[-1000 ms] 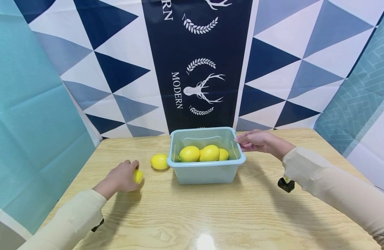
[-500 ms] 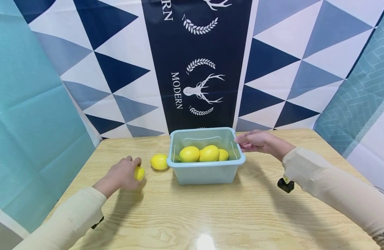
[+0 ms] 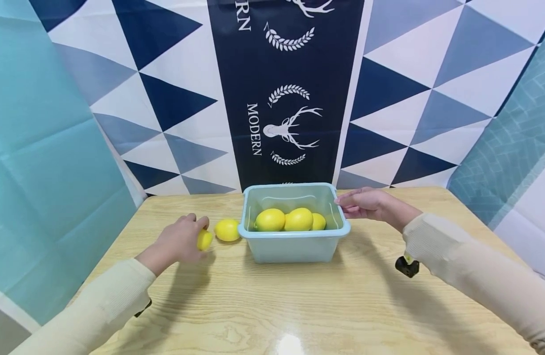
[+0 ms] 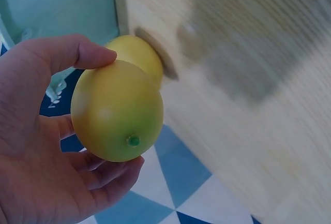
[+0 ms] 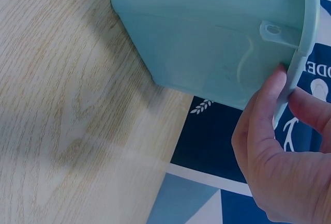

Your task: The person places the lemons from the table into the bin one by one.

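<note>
My left hand (image 3: 181,240) grips a yellow lemon (image 4: 118,111) with a green stem tip, thumb on one side and fingers curled round the other. It is left of a light blue plastic bin (image 3: 294,248). Between that hand and the bin, another lemon (image 3: 227,230) lies on the table against the bin's left side. Inside the bin sit several lemons, one of them a lemon (image 3: 298,219) in the middle. At the bin's right end my right hand (image 3: 371,203) pinches the rim (image 5: 309,27) between thumb and fingers.
The bin stands toward the back of a wood-grain table (image 3: 272,301). Behind it hangs a patterned cloth (image 3: 290,98) with triangles and a deer print. A teal cloth (image 3: 46,162) borders the left side.
My left hand has moved slightly right and up with its lemon, closer to the lemon beside the bin. The right hand stays at the rim. The whole head view has shifted a little.
</note>
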A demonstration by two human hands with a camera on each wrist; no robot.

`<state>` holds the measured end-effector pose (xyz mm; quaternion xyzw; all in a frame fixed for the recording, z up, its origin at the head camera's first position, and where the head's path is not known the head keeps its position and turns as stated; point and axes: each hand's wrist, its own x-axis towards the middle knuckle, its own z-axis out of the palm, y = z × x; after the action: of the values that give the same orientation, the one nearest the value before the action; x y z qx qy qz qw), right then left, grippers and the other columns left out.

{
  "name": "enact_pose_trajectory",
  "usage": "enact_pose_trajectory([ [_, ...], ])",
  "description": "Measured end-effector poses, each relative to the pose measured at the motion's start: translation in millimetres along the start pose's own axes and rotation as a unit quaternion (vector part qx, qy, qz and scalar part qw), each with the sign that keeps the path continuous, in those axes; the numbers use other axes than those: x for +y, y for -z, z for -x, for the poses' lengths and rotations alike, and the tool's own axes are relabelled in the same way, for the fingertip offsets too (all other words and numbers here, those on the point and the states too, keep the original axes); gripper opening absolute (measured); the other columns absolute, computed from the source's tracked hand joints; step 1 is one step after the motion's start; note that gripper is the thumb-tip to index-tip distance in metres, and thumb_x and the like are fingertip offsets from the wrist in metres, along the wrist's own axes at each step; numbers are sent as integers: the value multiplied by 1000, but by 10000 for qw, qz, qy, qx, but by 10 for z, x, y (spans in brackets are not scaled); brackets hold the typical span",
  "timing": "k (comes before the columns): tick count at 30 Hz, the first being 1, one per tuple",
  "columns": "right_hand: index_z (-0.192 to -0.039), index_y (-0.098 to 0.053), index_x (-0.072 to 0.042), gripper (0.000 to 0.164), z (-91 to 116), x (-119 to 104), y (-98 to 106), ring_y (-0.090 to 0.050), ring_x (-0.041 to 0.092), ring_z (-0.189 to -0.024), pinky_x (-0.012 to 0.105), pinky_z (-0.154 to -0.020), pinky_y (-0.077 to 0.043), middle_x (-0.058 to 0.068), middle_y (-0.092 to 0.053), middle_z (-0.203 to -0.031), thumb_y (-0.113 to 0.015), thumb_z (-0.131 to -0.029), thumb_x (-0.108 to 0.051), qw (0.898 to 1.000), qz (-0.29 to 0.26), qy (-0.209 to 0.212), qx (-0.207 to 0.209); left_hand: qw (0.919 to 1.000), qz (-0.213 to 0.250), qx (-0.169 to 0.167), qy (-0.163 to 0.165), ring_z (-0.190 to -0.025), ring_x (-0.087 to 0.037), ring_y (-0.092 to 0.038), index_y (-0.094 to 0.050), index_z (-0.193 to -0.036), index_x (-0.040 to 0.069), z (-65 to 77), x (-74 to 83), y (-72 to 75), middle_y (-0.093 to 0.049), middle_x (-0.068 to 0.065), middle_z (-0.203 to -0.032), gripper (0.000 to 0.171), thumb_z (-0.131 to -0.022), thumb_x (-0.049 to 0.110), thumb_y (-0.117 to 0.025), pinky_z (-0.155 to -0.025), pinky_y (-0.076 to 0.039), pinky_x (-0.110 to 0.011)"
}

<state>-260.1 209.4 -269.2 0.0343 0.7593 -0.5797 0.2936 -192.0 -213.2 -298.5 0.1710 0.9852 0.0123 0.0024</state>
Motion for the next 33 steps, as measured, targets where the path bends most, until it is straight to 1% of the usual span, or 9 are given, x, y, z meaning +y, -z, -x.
enact_pose_trajectory([
  [5,-133,-39,8,44,-4,24,2,-67,3,-75,18,-77,-58,-7,-68,-81,-53,-97,-12,10000,0,23,-22,9999,42,-13,-125,-75,-22,-46,-55,-103,10,-40,22,58,-52,-9,-88,45,-66,24,-76,-55,-40,-31],
  [11,-134,-39,8,45,-25,20,0,-66,3,-75,18,-77,-58,-7,-67,-81,-53,-97,-12,10000,71,18,6,9996,165,-68,-203,-74,-21,-47,-56,-102,10,-110,80,214,-52,-8,-87,44,-64,22,-75,-54,-40,-30],
  [17,-137,-36,10,50,-8,1,0,-66,2,-75,18,-79,-57,-8,-66,-83,-55,-97,-13,9998,217,6,12,9992,15,-137,-387,-75,-21,-50,-57,-101,10,-192,178,386,-55,-9,-88,42,-64,22,-75,-55,-43,-29],
  [21,-138,-36,11,51,-1,-7,13,-67,2,-75,18,-79,-58,-8,-68,-82,-55,-96,-13,9998,220,16,-24,9987,-95,-200,-467,-77,-22,-51,-58,-103,10,-251,249,494,-57,-10,-91,42,-66,22,-74,-59,-46,-30],
  [26,-140,-33,12,55,-12,-11,20,-67,2,-75,18,-77,-58,-8,-68,-82,-56,-97,-14,9998,162,5,-84,9977,-78,-408,-533,-81,-23,-52,-59,-107,9,-320,324,609,-58,-10,-94,45,-67,22,-73,-64,-48,-30],
  [33,-141,-31,12,57,-11,-13,30,-67,2,-75,17,-77,-58,-8,-68,-81,-56,-96,-14,9998,162,30,-135,9950,-141,-785,-602,-84,-21,-53,-59,-111,9,-423,426,769,-62,-8,-97,46,-70,23,-72,-65,-48,-28],
])
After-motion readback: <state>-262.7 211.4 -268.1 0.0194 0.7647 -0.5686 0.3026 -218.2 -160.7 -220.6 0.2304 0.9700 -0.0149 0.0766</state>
